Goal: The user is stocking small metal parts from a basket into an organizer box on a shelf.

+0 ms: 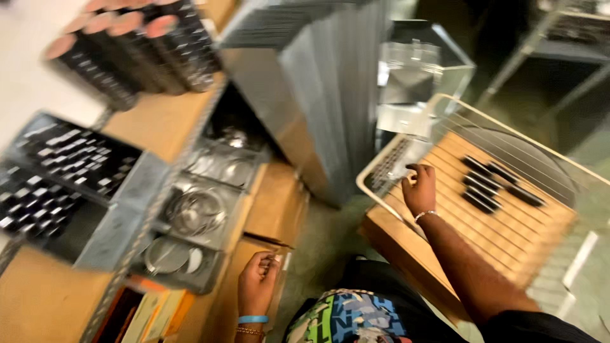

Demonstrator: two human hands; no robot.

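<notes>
The picture is blurred by motion. My left hand, with a blue wristband and a bead bracelet, is low in the middle, its fingers curled against the edge of a brown cardboard box. The blur hides whether it holds anything. My right hand reaches out over a white wire basket, fingers bent down near the basket's near-left corner. In the basket lies a flat cardboard box with several small dark oblong pieces on top.
A grey metal shelf on the left carries trays of small dark parts, clear bags with metal rings and a row of dark tubes with pink caps. Grey ribbed sheets and a clear plastic box stand behind.
</notes>
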